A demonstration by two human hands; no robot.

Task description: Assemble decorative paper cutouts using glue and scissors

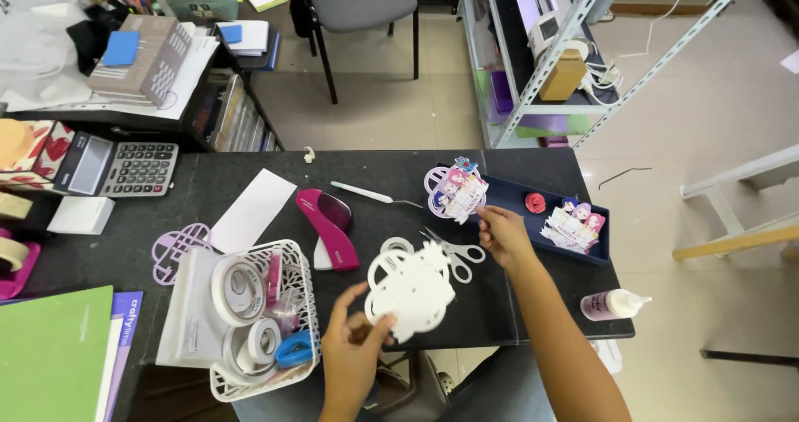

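Observation:
My left hand grips a white cut-out card shape by its lower left edge, holding it above the front edge of the black table. My right hand reaches toward the right and touches a lilac and pink decorated cut-out with cartoon figures on it. That cut-out leans on the left end of a dark blue tray. White-handled scissors lie between my two hands, partly under the white shape.
A white basket with tape rolls stands at front left. A magenta stapler, a white tool, a lilac cut-out, a calculator and a glue bottle are on the table. A chair and a metal shelf stand behind.

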